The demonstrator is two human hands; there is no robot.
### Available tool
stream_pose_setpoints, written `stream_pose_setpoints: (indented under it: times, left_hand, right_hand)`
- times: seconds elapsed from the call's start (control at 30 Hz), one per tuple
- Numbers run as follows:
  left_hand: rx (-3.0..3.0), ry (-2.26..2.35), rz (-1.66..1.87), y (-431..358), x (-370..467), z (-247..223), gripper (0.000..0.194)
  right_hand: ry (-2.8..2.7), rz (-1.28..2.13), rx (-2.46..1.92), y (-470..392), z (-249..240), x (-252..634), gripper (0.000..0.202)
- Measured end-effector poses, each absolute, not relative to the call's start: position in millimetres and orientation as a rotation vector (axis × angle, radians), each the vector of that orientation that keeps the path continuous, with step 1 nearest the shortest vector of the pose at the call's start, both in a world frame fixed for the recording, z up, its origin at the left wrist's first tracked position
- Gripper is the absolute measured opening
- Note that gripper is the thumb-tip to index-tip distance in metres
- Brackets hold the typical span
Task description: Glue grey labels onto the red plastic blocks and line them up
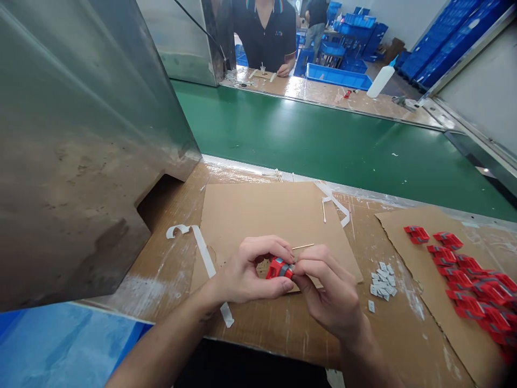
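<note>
A small red plastic part with a grey band sits between the thumb and fingers of my left hand, just above the near edge of a cardboard sheet. My right hand is closed in a pinch at the part's right end, and its fingertips hide whatever is in them. A thin wooden stick shows just beyond the fingers; I cannot tell if it lies on the cardboard. To the right is a small pile of grey flat pieces.
Several similar red parts cover another cardboard sheet at right. White tape strips and a cotton swab lie around the middle sheet. A green conveyor belt crosses behind; a metal housing stands left. Another person is opposite.
</note>
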State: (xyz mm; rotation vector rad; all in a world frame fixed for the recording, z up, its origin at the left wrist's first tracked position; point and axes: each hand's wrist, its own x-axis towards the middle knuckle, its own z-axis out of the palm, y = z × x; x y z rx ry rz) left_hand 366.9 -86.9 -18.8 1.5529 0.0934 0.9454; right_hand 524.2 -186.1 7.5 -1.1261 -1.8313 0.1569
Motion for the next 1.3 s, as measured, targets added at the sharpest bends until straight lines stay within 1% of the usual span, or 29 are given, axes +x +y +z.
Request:
stream_pose_setpoints:
  times: [0.3,0.5,0.77,1.03,1.3]
  left_hand:
    - [1.569,0.117,0.962,-87,367,-21,0.019]
    - [1.594,0.096,1.034,-86,366,-24,0.025]
    - [1.650,0.095,1.124,-88,367,-25,0.027]
    - [1.652,0.076,1.109,-87,367,-26,0.025]
    - [1.669,0.103,1.085,-87,367,-24,0.025]
  right_hand:
    - [-1.776,0.076,-1.142,-188,7,516,0.025]
    - [-1.764,0.054,-1.126,-185,7,518,0.024]
    - [-1.769,-0.032,-1.153,-188,7,514,0.023]
    - [-1.770,-0.023,-1.138,-187,7,516,0.023]
    - [-1.756,0.015,-1.215,-189,9,513,0.024]
